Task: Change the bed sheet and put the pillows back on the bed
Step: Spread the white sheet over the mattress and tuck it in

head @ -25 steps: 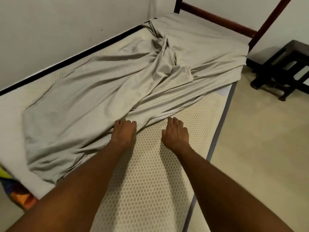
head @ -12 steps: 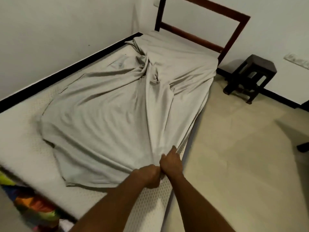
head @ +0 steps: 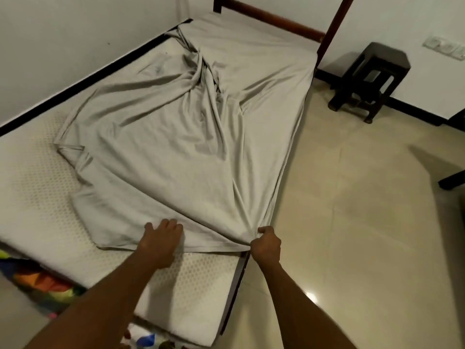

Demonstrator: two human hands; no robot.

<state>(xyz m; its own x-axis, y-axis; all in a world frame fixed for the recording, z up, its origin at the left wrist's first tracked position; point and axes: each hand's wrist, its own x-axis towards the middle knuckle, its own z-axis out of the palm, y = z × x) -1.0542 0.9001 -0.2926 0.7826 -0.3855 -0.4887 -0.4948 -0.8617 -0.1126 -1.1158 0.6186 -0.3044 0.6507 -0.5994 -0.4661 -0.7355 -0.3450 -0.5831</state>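
Gripping grey bed sheet [head: 176, 147] edge at mattress [head: 201, 273] side: right hand [head: 265, 244]. Left hand [head: 161, 241] rests on sheet; grasp unclear.

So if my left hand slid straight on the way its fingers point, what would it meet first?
More of the grey bed sheet it rests on; your left hand would likely reach the twisted fold next.

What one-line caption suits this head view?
Right hand grips the grey sheet at the mattress edge; left hand rests on it.
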